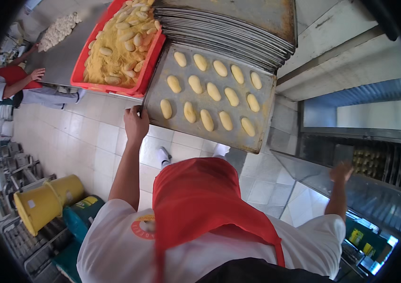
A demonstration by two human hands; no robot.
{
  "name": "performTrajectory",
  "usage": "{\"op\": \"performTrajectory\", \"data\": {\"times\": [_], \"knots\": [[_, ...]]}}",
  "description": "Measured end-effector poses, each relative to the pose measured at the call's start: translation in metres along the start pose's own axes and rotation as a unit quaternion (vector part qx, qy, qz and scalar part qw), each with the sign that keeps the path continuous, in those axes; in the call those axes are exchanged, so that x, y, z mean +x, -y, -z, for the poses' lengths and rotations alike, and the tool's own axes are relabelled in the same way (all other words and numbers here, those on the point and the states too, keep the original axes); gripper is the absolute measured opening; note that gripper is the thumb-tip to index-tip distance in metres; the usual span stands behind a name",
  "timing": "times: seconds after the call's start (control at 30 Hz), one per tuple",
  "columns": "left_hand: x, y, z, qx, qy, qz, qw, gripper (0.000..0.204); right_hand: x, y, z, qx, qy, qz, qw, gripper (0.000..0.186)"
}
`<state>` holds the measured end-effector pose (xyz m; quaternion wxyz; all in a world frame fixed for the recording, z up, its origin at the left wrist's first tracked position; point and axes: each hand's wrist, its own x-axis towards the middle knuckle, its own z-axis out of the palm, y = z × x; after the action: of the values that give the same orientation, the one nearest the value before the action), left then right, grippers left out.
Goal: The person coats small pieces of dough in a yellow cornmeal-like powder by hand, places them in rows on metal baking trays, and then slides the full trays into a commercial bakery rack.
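ahead of the left hand (136, 123), its fingers clamped on the near corner, sits a metal baking tray (262, 115) of dough pieces (207, 120). right hand (341, 172), well apart, hangs blurred with fingers spread by a glass-fronted rack (380, 162).

Red apron (196, 198) — white short-slv tee (115, 245).

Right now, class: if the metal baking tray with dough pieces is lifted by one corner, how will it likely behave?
The baking tray looks flat and rigid, so probably stiff. Overhanging the table and gripped only by the left hand, it may tip. The loose dough pieces could slide.
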<state>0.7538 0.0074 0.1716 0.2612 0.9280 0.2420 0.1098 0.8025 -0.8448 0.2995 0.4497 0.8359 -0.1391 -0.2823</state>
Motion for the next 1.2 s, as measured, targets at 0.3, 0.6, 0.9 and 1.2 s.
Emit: {"op": "performTrajectory", "data": {"times": [0.3,0.6,0.9,1.2], "knots": [[-0.004,-0.041,0.026,0.078,0.043,0.123,0.988,0.029,0.019,0.016,-0.023,-0.076,0.227,0.285,0.928,0.059],[0.011,0.007,0.031,-0.101,0.083,0.168,0.977,0.034,-0.137,0.260,0.071,0.618,0.220,0.462,0.597,0.066],[-0.008,0.019,0.033,-0.383,0.222,0.238,0.864,0.019,-0.207,0.359,0.180,0.897,0.360,0.220,0.133,0.055],[-0.180,0.010,0.029,-0.518,0.407,0.140,0.739,0.041,-0.224,0.322,0.113,0.934,0.299,0.187,-0.052,0.045]]}}
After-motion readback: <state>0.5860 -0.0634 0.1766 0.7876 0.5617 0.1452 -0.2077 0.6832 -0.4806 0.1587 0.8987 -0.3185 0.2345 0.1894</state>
